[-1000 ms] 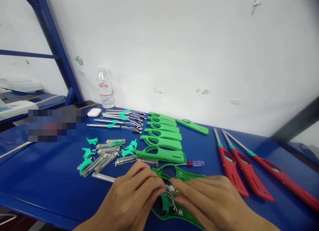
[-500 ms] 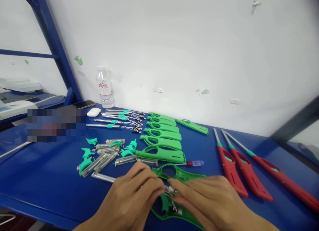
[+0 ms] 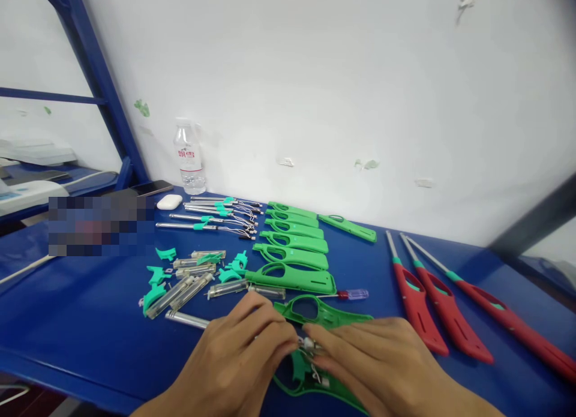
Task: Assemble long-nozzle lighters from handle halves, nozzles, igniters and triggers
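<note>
My left hand (image 3: 245, 351) is closed, its fingertips pinched at a small metal-and-white fitting (image 3: 308, 343) that is mostly covered. From the other side, my right hand (image 3: 382, 360) pinches the same spot, so both sets of fingertips nearly meet. Below them is an open green lighter shell half (image 3: 297, 392) with a teal trigger (image 3: 297, 366) and thin white wires (image 3: 315, 372) in it. A metal lighter tube (image 3: 185, 320) runs in under my left hand; its inner end is hidden. Just beyond my fingers lies another green shell half (image 3: 330, 312), hollow side up.
Clear fuel tanks (image 3: 193, 291) and teal triggers (image 3: 155, 297) lie at left, below wired metal tubes (image 3: 209, 227). Several green shells (image 3: 292, 258) are stacked mid-table near a screwdriver (image 3: 355, 294). Red lighters (image 3: 418, 315) lie at right. A bottle (image 3: 191, 159) stands by the wall.
Almost nothing differs. Both hands keep their pinch over the green shell half, with only a very slight shift of the fingers.
</note>
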